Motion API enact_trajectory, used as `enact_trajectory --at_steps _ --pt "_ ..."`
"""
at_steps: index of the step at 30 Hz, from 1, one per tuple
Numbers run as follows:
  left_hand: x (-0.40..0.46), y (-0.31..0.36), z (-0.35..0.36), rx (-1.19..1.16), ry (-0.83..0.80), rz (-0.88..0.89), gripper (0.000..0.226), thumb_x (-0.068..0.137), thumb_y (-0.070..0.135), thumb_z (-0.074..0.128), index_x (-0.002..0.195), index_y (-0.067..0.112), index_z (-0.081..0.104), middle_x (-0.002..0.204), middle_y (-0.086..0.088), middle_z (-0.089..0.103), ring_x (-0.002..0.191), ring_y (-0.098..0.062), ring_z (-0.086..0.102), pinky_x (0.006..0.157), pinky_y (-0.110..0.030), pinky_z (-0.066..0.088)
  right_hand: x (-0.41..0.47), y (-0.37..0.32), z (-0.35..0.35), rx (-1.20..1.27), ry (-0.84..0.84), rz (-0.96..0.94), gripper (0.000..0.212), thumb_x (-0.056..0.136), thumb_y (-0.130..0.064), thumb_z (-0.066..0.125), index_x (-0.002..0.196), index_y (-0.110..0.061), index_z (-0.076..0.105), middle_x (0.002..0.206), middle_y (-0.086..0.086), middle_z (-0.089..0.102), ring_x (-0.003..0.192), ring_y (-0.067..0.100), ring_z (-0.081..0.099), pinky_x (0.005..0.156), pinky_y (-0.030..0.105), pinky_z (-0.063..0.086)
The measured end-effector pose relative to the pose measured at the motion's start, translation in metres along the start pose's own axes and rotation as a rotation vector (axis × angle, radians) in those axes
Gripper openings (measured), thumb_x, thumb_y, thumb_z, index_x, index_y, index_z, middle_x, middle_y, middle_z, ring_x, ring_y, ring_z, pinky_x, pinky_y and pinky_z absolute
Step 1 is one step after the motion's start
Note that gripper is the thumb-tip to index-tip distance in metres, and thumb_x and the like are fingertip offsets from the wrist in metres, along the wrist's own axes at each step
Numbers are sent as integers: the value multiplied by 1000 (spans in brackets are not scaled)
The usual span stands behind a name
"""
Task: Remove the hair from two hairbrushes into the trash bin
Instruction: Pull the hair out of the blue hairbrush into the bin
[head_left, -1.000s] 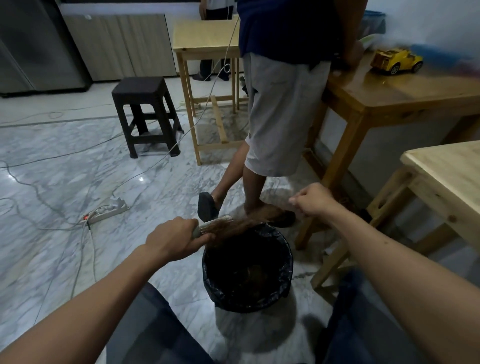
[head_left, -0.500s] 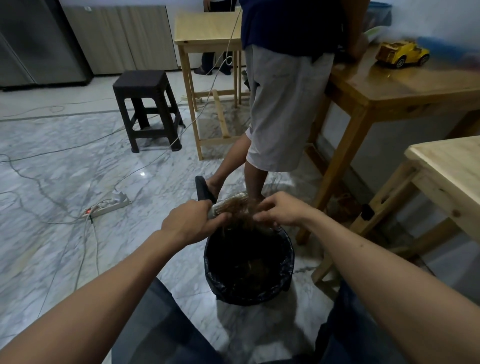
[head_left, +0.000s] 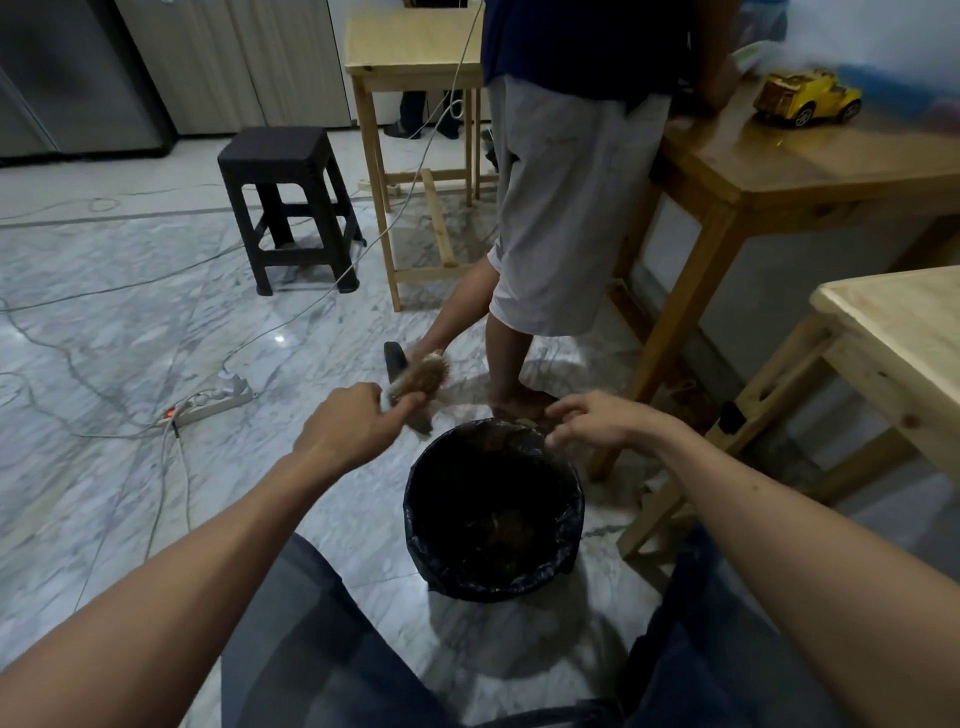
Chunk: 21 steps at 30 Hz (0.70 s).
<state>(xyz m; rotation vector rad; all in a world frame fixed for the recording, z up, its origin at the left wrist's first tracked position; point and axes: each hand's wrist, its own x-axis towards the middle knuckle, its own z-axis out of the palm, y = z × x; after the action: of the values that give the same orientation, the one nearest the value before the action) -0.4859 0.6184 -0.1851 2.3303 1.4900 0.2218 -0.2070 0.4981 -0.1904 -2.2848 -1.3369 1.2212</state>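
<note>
My left hand (head_left: 349, 422) grips the handle of a round hairbrush (head_left: 427, 375), whose bristled head with brown hair points up and away, left of the bin. A trash bin (head_left: 493, 512) lined with a black bag stands on the floor between my knees, with clumps of brown hair inside. My right hand (head_left: 597, 420) hovers over the bin's far right rim, fingers spread and relaxed; thin strands of hair seem to hang by the fingertips. A second hairbrush is not in sight.
A person in grey shorts (head_left: 561, 208) stands just beyond the bin, feet close to it. Wooden tables (head_left: 810, 176) (head_left: 904, 332) are on the right, one with a yellow toy truck (head_left: 805, 98). A black stool (head_left: 285, 202), a power strip (head_left: 213, 402) and cables lie left.
My right hand let go of the brush head and moved right over the bin's rim, fingers opening. My left hand swung the brush up and left, away from the bin.
</note>
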Motion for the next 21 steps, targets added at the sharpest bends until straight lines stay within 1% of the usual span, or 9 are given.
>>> enact_trajectory --at_steps 3,6,9,12,13,15,17,19,21 --pt "-3 22 6 -13 -18 39 62 88 69 47 60 14 46 55 -4 51 49 -19 49 46 -31 31 1 -23 6 97 -25 -83 75 90 -27 70 159 -25 39 159 6 45 140 22 48 96 29 41" --pt "-2 36 10 -70 -32 46 69 86 73 46 64 7 51 55 -8 54 50 -23 53 47 -33 37 4 -36 10 259 -14 -150 79 84 -38 75 156 -27 44 156 5 49 135 19 52 103 32 42" --pt "-1 44 10 -187 -66 3 76 83 75 48 80 1 64 62 -14 62 53 -27 60 52 -43 51 5 -42 17 336 -34 -198 70 85 -42 82 145 -15 58 125 -8 64 105 5 65 89 23 50" --pt "-1 47 5 -328 -102 -58 71 85 69 54 85 -1 60 58 -9 58 46 -24 53 41 -32 44 11 -40 24 417 64 -230 30 93 -21 77 110 3 78 72 -8 73 55 -7 63 58 11 46" --pt "-1 46 2 -353 -98 -69 67 87 66 55 83 -1 58 56 -5 56 44 -22 52 40 -29 40 13 -37 25 427 119 -216 25 94 -16 76 104 6 78 68 -3 72 48 -6 60 52 10 45" --pt "0 40 -2 -390 -85 -74 62 89 62 55 81 1 56 53 -2 54 43 -20 50 39 -27 37 14 -33 24 330 203 -176 21 93 -18 77 99 1 82 74 4 75 52 -4 62 53 11 45" --pt "-1 36 -4 -460 -80 -78 60 89 61 56 83 1 54 51 -1 55 44 -20 48 39 -27 35 16 -27 23 218 251 -146 18 91 -25 79 93 -8 84 83 6 79 68 6 67 63 19 51" --pt "-2 37 -1 -604 -61 -106 55 91 57 56 84 3 52 42 3 55 43 -20 46 40 -28 35 17 -25 24 189 255 -112 15 90 -28 80 89 -14 85 88 4 80 81 14 71 77 30 57" --pt "3 41 0 -771 16 -179 54 93 55 54 83 1 55 40 0 56 45 -23 48 44 -32 38 18 -21 29 53 230 -69 12 89 -31 81 87 -19 85 84 -3 78 84 15 71 82 35 59"
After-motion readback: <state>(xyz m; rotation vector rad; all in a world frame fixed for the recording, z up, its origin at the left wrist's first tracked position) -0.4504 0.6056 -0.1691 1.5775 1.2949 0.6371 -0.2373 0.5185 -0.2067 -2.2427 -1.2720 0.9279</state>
